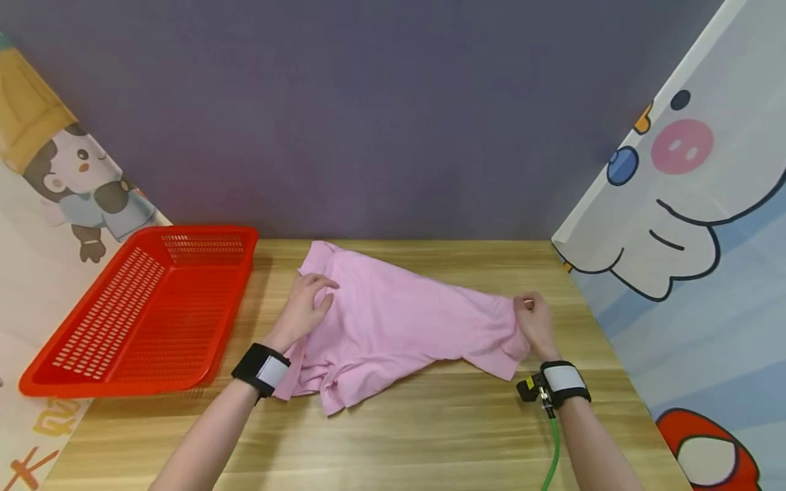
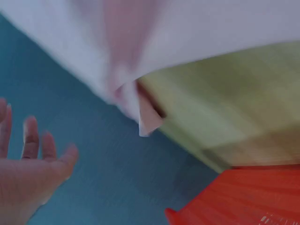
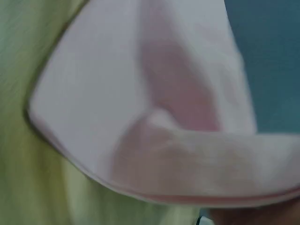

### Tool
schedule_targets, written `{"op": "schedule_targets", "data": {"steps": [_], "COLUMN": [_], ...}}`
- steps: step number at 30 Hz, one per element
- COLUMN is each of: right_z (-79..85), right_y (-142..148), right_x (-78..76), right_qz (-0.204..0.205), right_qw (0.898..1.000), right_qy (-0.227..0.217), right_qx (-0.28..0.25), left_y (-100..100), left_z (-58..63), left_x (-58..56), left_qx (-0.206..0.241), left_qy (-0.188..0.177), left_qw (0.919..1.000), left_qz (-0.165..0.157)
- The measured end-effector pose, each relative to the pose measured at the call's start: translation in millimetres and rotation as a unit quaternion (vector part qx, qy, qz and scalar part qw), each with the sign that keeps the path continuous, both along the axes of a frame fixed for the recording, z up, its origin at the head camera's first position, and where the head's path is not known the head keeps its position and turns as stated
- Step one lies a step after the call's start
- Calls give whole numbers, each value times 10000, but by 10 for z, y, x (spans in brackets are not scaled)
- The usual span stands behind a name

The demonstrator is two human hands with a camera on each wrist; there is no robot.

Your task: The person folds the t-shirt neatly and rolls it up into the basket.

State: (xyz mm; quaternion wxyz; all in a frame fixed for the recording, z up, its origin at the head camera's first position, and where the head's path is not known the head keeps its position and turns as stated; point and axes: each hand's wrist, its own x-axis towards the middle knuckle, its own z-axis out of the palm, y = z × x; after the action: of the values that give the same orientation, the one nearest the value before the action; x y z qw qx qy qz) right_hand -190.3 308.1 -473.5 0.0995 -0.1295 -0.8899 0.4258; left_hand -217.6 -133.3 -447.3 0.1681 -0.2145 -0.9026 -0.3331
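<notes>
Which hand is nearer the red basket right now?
Left. The left hand is to the right of the red basket, by the basket-side end of the pink cloth; the right hand grips its opposite end, farther away.

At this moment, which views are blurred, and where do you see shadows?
Head view: mostly sharp, soft shadow beside the red basket; left wrist: pink cloth and wooden table blurred; right wrist: cloth blurred too, darker inside its fold.

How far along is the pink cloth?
Done: the pink cloth is partly spread on the table.
In hand: the right hand grips its right end; the open left hand is at its left end.
Remaining: probably smoothing, since folds bunch at its lower left.
</notes>
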Motion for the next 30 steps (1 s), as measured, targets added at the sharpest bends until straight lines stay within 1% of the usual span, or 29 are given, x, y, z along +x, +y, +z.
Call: {"op": "schedule_targets", "data": {"steps": [1, 3, 5, 7, 9, 10, 11, 13, 15, 17, 19, 21, 23, 24, 25, 27, 29, 30], "right_z": [-25, -37, -47, -46, -68, -85, -98, -137, -176, -206, -229, -233, -221, -209, -194, -151, -102, -82], "right_y": [23, 53, 67, 45, -3, -39, -78, -151, -205, -242, -261, -259, -227, -202, -174, -103, -21, 25], "right_x": [7, 20, 21, 14, -10, -27, -46, -84, -117, -150, -169, -175, -177, -178, -175, -167, -151, -136], "right_qz": [14, 233, 621, 940, 1162, 1214, 1224, 1211, 1184, 1120, 1087, 1112, 1050, 996, 901, 655, 411, 326], "right_qw": [9996, 9969, 9897, 9778, 9661, 9608, 9574, 9533, 9522, 9503, 9488, 9517, 9628, 9690, 9753, 9864, 9919, 9933], "right_qy": [-16, -174, -546, -985, -1332, -1489, -1603, -1783, -1898, -1984, -2016, -2055, -1902, -1804, -1664, -1327, -1093, -1020], "right_qx": [264, 733, 1168, 1595, 1880, 2000, 2068, 2117, 2080, 2121, 2175, 1993, 1604, 1360, 1137, 719, 500, 443], "left_y": [-24, -78, -115, -143, -159, -168, -184, -218, -253, -296, -345, -393, -437, -450, -457, -451, -421, -400], "left_z": [-58, -139, -169, -183, -192, -204, -223, -254, -279, -289, -274, -207, -94, -21, 58, 230, 384, 440], "left_x": [55, 150, 239, 307, 357, 372, 379, 374, 352, 307, 250, 180, 87, 36, -22, -135, -237, -280], "left_qx": [-320, -878, -1336, -1634, -1815, -1847, -1832, -1731, -1534, -1186, -798, -243, 353, 661, 972, 1545, 1943, 2047], "left_qy": [-126, -390, -902, -1481, -2020, -2219, -2319, -2320, -2209, -2007, -1632, -1171, -591, -303, -29, 486, 907, 1077], "left_qw": [9994, 9952, 9858, 9723, 9569, 9512, 9490, 9509, 9570, 9647, 9706, 9717, 9661, 9616, 9572, 9487, 9428, 9413], "left_qz": [22, 181, 477, 778, 1030, 1087, 1098, 1095, 1086, 1224, 1577, 2036, 2490, 2648, 2728, 2715, 2554, 2459]}}
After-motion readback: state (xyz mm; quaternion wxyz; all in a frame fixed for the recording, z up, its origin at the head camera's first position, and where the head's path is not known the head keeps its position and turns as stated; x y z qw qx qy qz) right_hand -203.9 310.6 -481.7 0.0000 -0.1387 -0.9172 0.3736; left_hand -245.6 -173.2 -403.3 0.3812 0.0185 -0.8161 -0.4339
